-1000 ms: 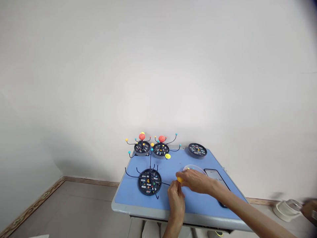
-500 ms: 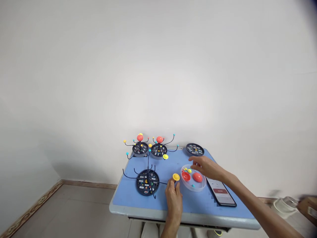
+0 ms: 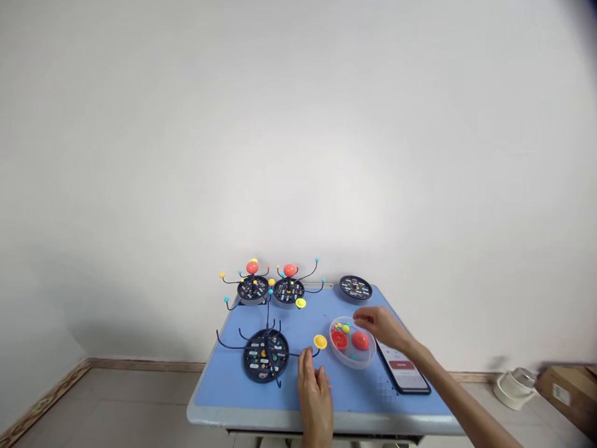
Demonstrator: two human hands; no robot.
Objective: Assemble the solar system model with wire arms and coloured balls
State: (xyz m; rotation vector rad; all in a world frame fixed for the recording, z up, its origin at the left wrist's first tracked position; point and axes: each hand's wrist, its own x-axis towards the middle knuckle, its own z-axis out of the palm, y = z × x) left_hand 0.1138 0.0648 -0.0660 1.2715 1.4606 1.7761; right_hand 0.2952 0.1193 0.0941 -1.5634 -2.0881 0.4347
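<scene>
My left hand is closed on the thin black wire arm of the near black disc base, just below the yellow ringed ball on that arm's tip. My right hand reaches over the far rim of a clear dish. Its fingers are drawn together near small yellow balls, and what they pinch is too small to make out. In the dish lie two red half-spheres and a few small beads.
At the back of the blue table stand two assembled models with red balls, beside a loose yellow disc and a bare black base. A phone lies right of the dish. A white container and a cardboard box sit on the floor.
My right hand let go of the yellow ball on the wire arm and moved right to the dish's far side. My left hand stayed on the arm. The view shifted.
</scene>
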